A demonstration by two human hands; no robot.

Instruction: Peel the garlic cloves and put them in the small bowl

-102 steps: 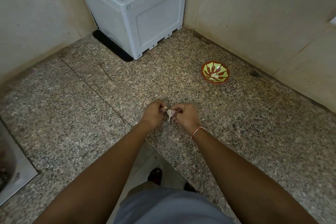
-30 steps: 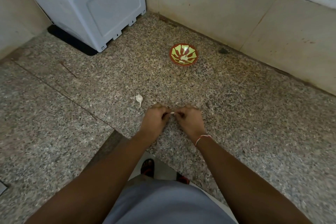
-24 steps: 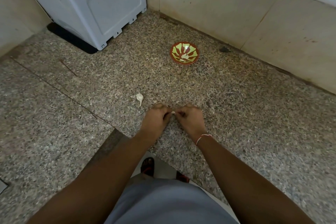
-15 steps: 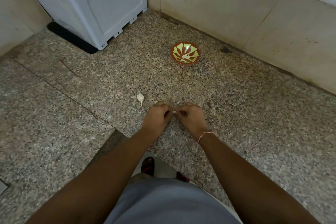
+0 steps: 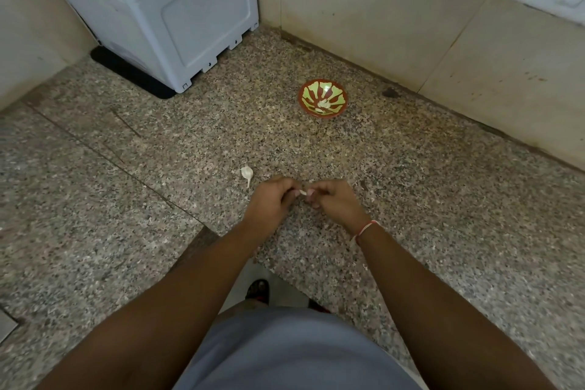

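Fingers of both hands pinch one garlic clove (garlic piece beside, small bowl beyond).

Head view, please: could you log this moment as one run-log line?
phase: peeling | left hand + right hand: pinch garlic clove | small bowl: holds pale pieces | garlic piece: on counter

garlic head now lying on counter left of hands, fingers pinching just a clove
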